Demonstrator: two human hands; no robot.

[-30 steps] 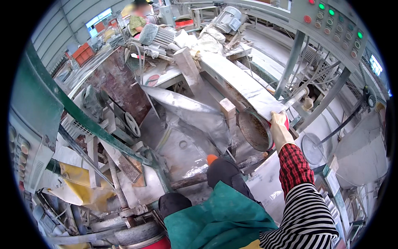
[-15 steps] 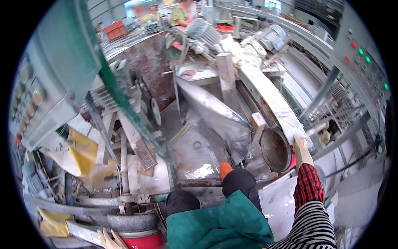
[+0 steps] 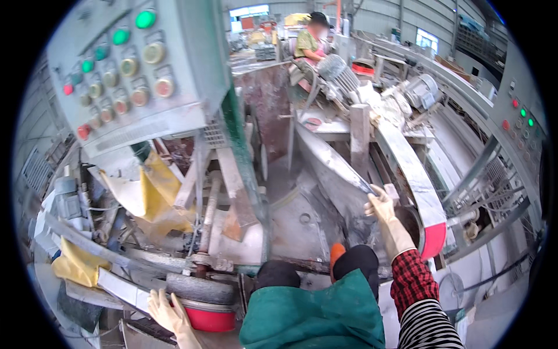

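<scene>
Strip, probably stiff and brittle, is seen beside the red drum, best held by 2 edges; left hand is spread at its end; right hand is half-curled by grey sheet, grip unclear.

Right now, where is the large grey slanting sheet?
In the head view, the grey sheet slants right of centre, beside the upright post, its near tip by the right hand.

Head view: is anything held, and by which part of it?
Left hand: open, holding nothing. Right hand: at the tip of the sheet; a hold cannot be told.
</scene>
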